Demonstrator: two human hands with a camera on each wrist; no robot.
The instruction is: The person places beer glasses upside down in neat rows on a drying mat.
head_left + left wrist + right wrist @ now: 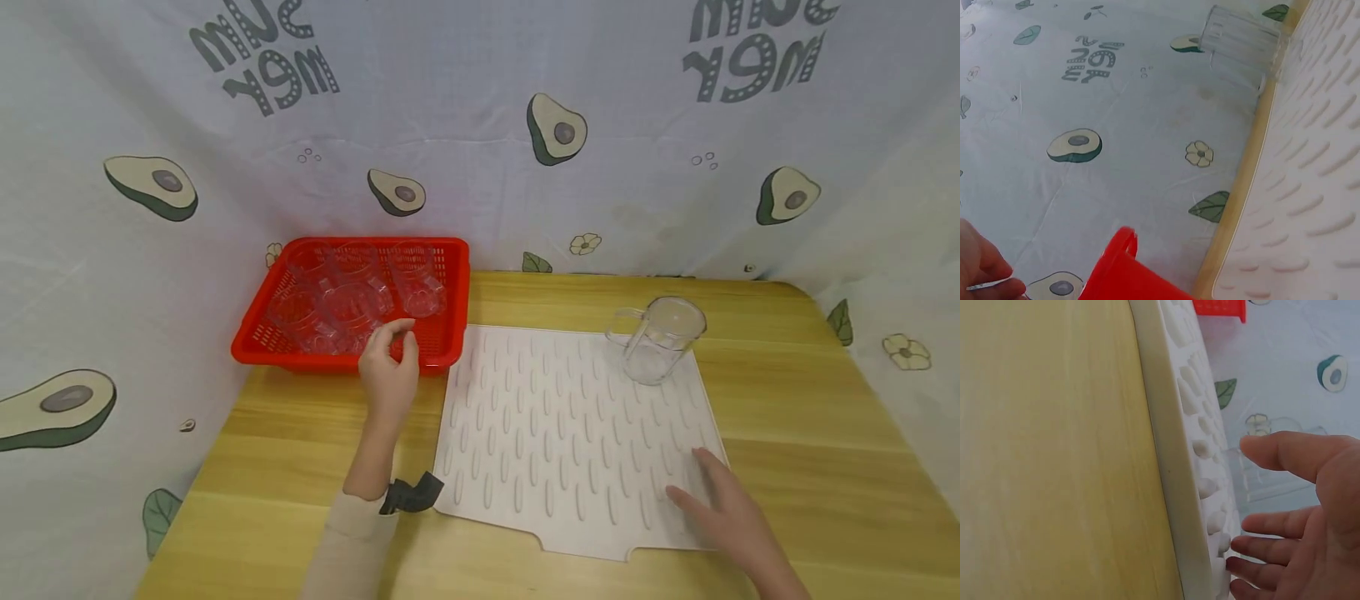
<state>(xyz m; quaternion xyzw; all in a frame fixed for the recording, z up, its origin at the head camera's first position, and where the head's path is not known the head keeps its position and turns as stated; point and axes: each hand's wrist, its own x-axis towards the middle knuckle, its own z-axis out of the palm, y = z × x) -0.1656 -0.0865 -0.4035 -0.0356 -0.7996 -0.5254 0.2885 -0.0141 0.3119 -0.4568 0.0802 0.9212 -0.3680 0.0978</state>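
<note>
My left hand (pixel 390 371) is over the front rim of a red plastic basket (pixel 442 363), its thumb and forefinger bent toward each other with a gap between them. Several clear glass mugs (pixel 352 308) lie in the basket, the nearest ones just beside this hand. In the left wrist view only the fingers (pixel 999 280) show at the lower left corner. My right hand (pixel 723 512) is over the right front part of a white ridged mat (pixel 570 433), fingers spread and thumb apart, holding nothing. One clear glass mug (pixel 660 342) stands on the mat's back right corner, handle to the left.
The mat lies on a wooden table (pixel 795 400), right of the basket. A pale cloth (pixel 465 108) printed with avocados hangs behind the table and along both sides. A black strap (pixel 412 493) is at my left wrist.
</note>
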